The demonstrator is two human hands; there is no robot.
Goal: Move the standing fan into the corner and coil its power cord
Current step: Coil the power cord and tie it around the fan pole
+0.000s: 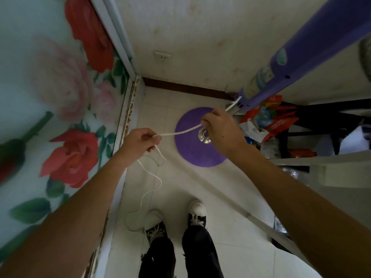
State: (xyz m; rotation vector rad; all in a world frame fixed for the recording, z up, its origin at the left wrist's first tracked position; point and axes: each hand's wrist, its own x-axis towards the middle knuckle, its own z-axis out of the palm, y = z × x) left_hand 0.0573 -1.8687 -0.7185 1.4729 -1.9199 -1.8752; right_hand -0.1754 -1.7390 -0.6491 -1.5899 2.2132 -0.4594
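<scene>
Two bare forearms fill the bottom of the view, reaching fwd over the white tile floor (230, 227), w/ black trousers and black-and-white shoes (197, 213) below. The left hand (138, 141) has its grip curled round the white power cord (178, 133), a small loop or two hanging under the fist; the right hand (220, 127) has its grip pinched on the same cord closer to the fan, so a short span runs nearly taut between them. The standing fan (313, 63) is already in the corner: purple round base (190, 149) on the floor near the skirting, purple column rising up and right past the camera, cord leaving the column's lower end just beyond the right hand. The rest of the cord trails down from the left hand in loose curves and lies slack on the floor beside the left shoe; plug end not visible. A wall socket (163, 56) sits on the back wall, a flowered glass door (60, 117) on the left, bags and clutter (269, 121) right of the base. Judging by this, moving is done and coiling is barely begun. To do it well: keep left hand as the holder, feed even loops w/ the right, let the cord twist freely so loops lie flat, don't tug hard at the fan end, draw slack up off the floor
</scene>
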